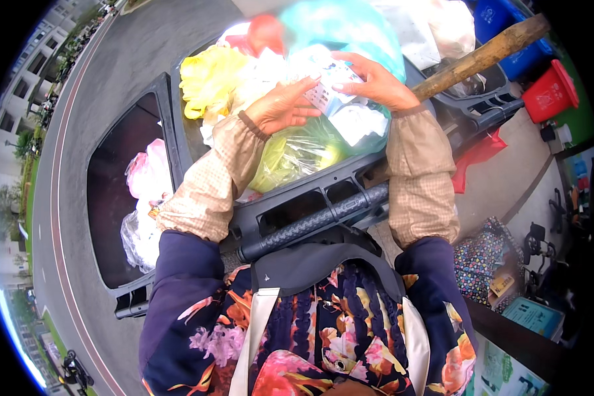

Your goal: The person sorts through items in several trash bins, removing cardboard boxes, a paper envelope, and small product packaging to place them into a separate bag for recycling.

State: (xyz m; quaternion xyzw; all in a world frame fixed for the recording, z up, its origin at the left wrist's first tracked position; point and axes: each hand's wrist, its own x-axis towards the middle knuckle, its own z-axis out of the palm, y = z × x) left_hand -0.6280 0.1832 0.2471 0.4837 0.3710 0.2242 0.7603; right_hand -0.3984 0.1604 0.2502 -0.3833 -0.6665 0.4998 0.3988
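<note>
A wheeled plastic bin [302, 198] stands before me, heaped with bagged rubbish. Over the heap, my right hand [376, 81] grips a small printed carton [334, 79] by its upper right part, thumb against fingers. My left hand [287, 104] is at the carton's left side, thumb near it and fingers spread; whether it touches the carton I cannot tell. Below the hands lie a clear bag with yellow-green contents [297, 158] and a crumpled white piece [359, 123]. A yellow bag [210, 79] is on the left of the heap, a large teal bag [351, 24] behind. Glare washes out part of the carton.
A second dark bin [123, 198] with pink and clear bags stands at left. A wooden pole [480, 57] slants across the upper right over another bin [497, 106]. Blue bins [519, 54] and a red bin [549, 94] stand beyond. A patterned cloth item [480, 262] is at lower right.
</note>
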